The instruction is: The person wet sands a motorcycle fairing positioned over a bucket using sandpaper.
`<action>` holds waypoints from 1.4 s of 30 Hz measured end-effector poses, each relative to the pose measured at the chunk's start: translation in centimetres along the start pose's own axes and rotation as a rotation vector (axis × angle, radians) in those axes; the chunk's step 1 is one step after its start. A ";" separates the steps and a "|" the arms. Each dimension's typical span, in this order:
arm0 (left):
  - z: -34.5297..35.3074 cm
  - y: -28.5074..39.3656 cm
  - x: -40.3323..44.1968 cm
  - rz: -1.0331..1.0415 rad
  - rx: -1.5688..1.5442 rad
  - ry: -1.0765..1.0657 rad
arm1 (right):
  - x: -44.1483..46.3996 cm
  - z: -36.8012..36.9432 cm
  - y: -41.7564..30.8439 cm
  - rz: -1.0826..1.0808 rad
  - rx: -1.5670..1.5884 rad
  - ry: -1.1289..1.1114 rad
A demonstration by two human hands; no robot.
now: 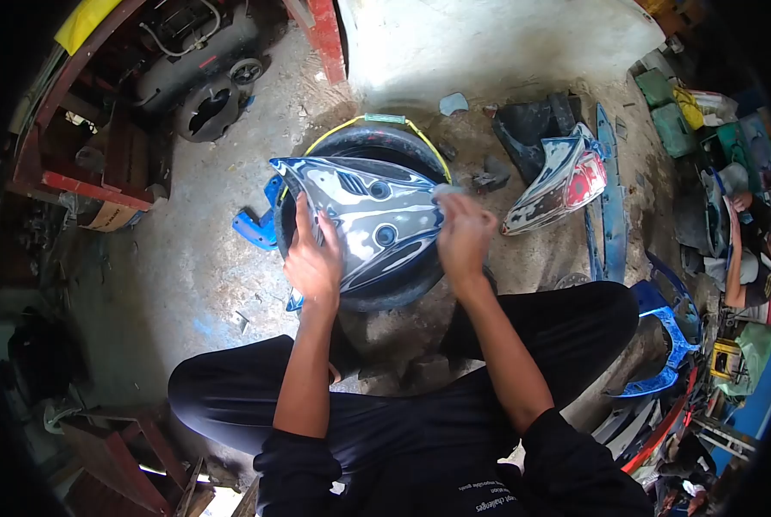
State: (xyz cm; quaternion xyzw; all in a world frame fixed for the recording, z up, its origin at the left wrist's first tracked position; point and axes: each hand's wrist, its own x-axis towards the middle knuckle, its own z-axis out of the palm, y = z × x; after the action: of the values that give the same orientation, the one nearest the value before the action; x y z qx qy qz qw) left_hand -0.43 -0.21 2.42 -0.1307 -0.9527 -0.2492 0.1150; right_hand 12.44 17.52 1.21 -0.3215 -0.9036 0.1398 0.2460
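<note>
A glossy blue and grey panel (368,211) with two round holes lies across the top of a black bucket (385,302). Near the panel's left edge is my left hand (314,258), its fingers spread on the surface and holding the panel. At the right edge, my right hand (465,233) is bent over the panel with its fingers drawn together. Its fingertips are blurred, and what they hold, if anything, cannot be made out. The bucket's yellow handle (424,138) arcs behind the panel.
A blue part (254,228) lies left of the bucket. To the right are a white and red panel (566,185) and a long blue strip (611,224). Another person's arm (735,258) shows at far right. A black tank (205,65) is at upper left.
</note>
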 end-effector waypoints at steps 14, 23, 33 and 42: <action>-0.4 -0.2 -0.1 0.026 -0.007 0.034 | -2.5 -0.9 -0.3 -0.039 0.109 0.006; -0.5 -0.3 -0.3 -0.035 -0.025 -0.031 | -1.4 -1.1 0.6 -0.055 0.166 -0.016; -0.3 -0.3 -0.1 -0.010 0.017 -0.013 | 0.2 0.1 0.8 0.009 0.151 -0.068; -0.1 -0.4 0.0 0.030 0.007 0.040 | 0.4 0.0 0.3 0.047 0.084 -0.035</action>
State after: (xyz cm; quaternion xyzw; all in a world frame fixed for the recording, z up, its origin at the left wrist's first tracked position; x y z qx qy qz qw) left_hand -0.48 -0.56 2.32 -0.1395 -0.9490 -0.2466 0.1381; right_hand 12.33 18.00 1.25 -0.3296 -0.8933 0.1893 0.2399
